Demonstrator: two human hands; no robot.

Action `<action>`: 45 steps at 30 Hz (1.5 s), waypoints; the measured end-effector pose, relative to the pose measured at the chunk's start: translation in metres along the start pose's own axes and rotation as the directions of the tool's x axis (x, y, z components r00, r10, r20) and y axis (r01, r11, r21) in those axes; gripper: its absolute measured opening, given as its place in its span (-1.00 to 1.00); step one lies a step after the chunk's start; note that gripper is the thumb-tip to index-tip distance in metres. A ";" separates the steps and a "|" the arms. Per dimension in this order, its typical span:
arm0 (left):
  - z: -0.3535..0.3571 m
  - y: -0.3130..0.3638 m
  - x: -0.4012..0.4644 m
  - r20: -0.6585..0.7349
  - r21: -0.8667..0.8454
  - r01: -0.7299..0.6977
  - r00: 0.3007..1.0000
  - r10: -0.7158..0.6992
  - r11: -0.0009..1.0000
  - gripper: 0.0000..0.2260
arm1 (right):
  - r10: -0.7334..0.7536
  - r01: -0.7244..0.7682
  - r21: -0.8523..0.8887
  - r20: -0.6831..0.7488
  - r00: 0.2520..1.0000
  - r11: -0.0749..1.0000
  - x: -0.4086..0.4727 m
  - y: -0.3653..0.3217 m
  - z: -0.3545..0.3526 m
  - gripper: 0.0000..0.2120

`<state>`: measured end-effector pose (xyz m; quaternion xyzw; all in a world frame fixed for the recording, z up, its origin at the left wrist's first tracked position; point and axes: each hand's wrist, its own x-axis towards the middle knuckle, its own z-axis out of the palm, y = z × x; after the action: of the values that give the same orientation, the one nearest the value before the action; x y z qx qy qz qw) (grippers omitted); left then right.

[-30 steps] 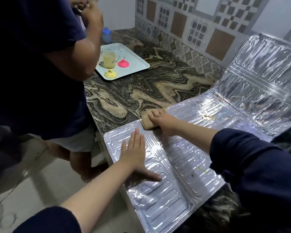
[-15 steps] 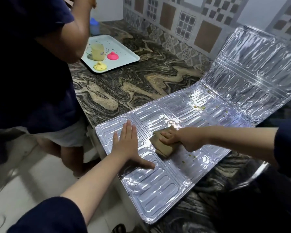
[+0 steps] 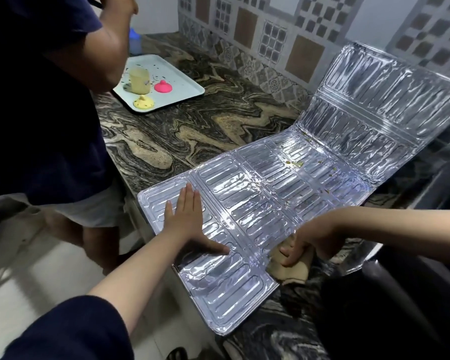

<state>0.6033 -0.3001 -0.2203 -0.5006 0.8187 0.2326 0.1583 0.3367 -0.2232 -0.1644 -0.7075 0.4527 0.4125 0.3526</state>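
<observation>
Foil panel (image 3: 257,203): ribbed silver sheet; near part lies flat on the surface (image 3: 192,131), far part is folded upright.
Left grip (image 3: 186,219): fingers straight, thumb spread, palm pressed flat on the foil panel's near-left section; holds nothing.
Right grip (image 3: 309,240): fingers curled round the cloth at the foil panel's near-right edge.
Cloth (image 3: 294,268): tan, bunched, partly on the foil panel's edge, partly on the surface beside it.
Specks (image 3: 295,164): yellowish, on the foil panel near its fold.
Tray (image 3: 185,74): pale, well beyond the foil panel's left side.
Second person (image 3: 37,100): standing left of the foil panel.
</observation>
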 end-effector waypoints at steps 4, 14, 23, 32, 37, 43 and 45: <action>0.000 -0.001 -0.006 0.014 -0.005 -0.008 1.000 0.008 1.000 0.46 | 0.008 -0.013 0.101 0.045 0.999 0.995 -0.011 -0.004 -0.006 -0.51; -0.015 -0.021 -0.014 0.161 0.132 0.117 0.977 -0.138 0.984 0.52 | 0.201 0.044 0.531 -0.395 0.896 0.846 -0.056 0.012 -0.092 -0.65; -0.026 0.002 0.004 0.102 -0.011 0.082 0.991 -0.081 0.997 0.45 | 0.172 0.001 0.203 -0.830 0.531 0.979 0.035 -0.015 -0.162 -0.51; -0.011 0.002 0.013 0.061 -0.031 0.102 0.993 -0.100 0.994 0.51 | 0.061 -0.168 -0.091 -0.682 0.729 0.982 0.102 -0.017 -0.151 -0.21; -0.010 0.002 0.011 0.051 -0.007 0.112 0.992 -0.111 0.994 0.51 | 0.041 -0.124 -0.093 -0.612 0.790 0.988 0.085 -0.010 -0.132 -0.26; -0.011 0.002 0.012 0.049 -0.005 0.133 0.990 -0.133 0.991 0.53 | 0.034 -0.061 -0.037 -0.516 0.856 0.997 0.057 -0.007 -0.088 -0.26; -0.010 0.002 0.011 0.047 -0.011 0.126 0.991 -0.126 0.992 0.54 | 0.033 -0.051 -0.024 -0.476 0.879 0.998 0.044 -0.011 -0.076 -0.27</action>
<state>0.5959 -0.3130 -0.2165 -0.5467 0.7800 0.2393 0.1882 0.3776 -0.3013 -0.1710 -0.7833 0.5332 0.2420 0.2087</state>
